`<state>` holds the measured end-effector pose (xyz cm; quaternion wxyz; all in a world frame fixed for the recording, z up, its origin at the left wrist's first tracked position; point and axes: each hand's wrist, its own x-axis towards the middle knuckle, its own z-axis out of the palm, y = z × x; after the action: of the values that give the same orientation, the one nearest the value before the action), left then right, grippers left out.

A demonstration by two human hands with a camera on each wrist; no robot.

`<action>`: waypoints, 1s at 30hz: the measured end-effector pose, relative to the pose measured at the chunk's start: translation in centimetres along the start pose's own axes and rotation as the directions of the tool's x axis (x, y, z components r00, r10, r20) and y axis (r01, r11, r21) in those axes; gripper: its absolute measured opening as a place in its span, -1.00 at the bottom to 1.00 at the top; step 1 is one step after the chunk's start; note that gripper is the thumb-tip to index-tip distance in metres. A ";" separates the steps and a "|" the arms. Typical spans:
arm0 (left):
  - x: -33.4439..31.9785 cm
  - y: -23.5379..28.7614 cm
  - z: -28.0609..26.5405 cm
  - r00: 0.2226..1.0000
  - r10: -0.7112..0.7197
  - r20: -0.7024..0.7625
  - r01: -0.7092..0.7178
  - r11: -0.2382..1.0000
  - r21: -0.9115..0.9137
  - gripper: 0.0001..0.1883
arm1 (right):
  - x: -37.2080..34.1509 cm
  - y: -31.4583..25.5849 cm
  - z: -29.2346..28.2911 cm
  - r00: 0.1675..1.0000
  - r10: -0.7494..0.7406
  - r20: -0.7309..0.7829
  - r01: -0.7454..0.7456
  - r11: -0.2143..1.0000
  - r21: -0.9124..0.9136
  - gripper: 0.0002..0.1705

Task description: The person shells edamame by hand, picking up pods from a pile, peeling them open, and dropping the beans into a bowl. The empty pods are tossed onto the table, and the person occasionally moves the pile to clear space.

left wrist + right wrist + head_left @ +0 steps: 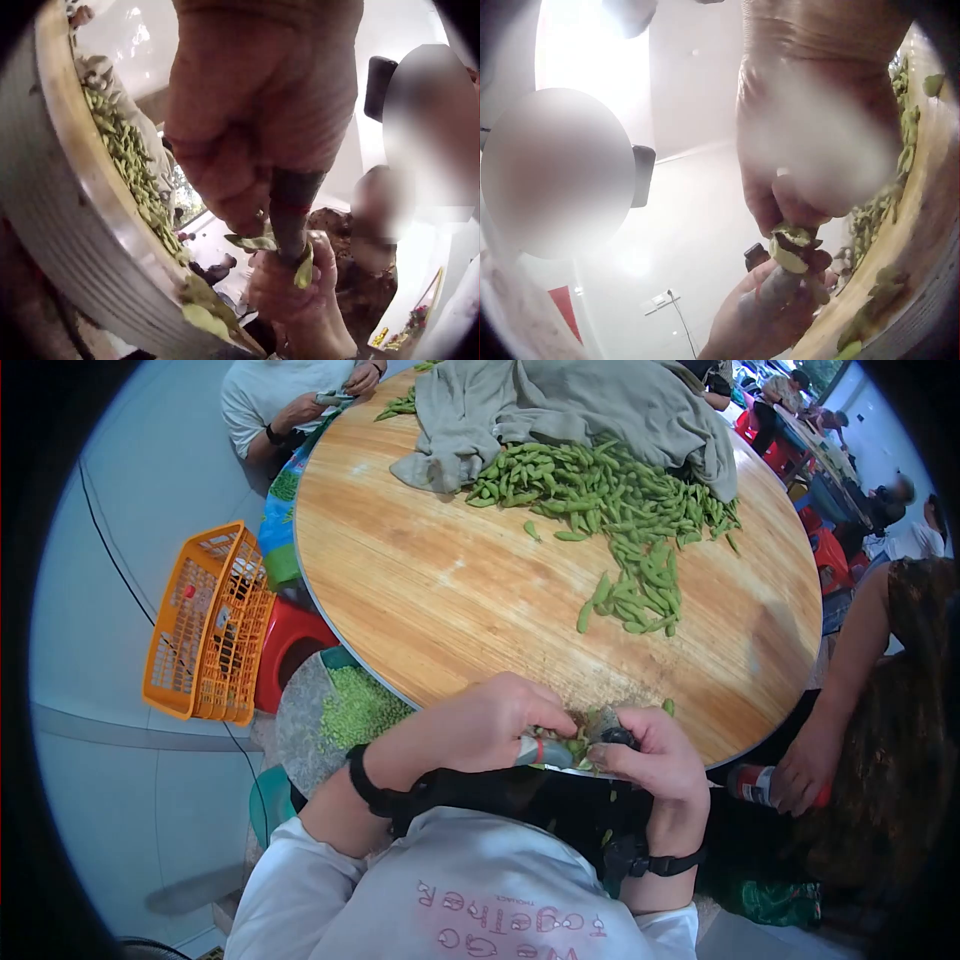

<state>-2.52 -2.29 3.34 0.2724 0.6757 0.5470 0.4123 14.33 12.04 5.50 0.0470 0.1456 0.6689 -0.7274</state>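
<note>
My left hand [490,720] grips a grey tool with a red band [543,751] at the table's near edge. In the left wrist view, the curled fingers of this hand [255,135] surround the tool's dark end, and split green pods [303,268] lie by its tip. My right hand [655,755] meets it from the other side, with an unclear dark item [618,737] at its fingertips. In the right wrist view, my right hand [817,142] pinches an opened pod [789,257] just above the tool. The pod's far side is hidden.
On the round wooden table [430,580] lies a pod heap [600,500] partly under a grey cloth [570,405]. Shelled beans [358,708] fill a container at lower left, near a red stool [290,645] and orange crate [208,625]. A neighbour's arm [840,690] is at right.
</note>
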 end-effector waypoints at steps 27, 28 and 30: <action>0.9 -2.6 5.2 0.832 -0.425 -0.355 -0.043 0.590 -0.806 -0.94 | 1.5 2.1 2.7 0.995 0.096 0.017 -0.071 0.592 0.803 -0.83; 0.9 -2.4 5.1 0.835 -0.453 -0.312 -0.063 0.485 -0.872 -0.94 | 1.6 2.3 2.8 0.996 0.083 0.026 -0.068 0.548 0.834 -0.83; 0.9 -2.1 5.0 0.839 -0.475 -0.266 -0.083 0.372 -0.925 -0.93 | 1.7 2.3 2.9 0.997 0.071 0.034 -0.065 0.502 0.862 -0.83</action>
<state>0.75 -0.42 -0.75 0.4957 0.2104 0.3592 0.7622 12.87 9.12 3.05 -0.0049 0.1778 0.2124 -0.9608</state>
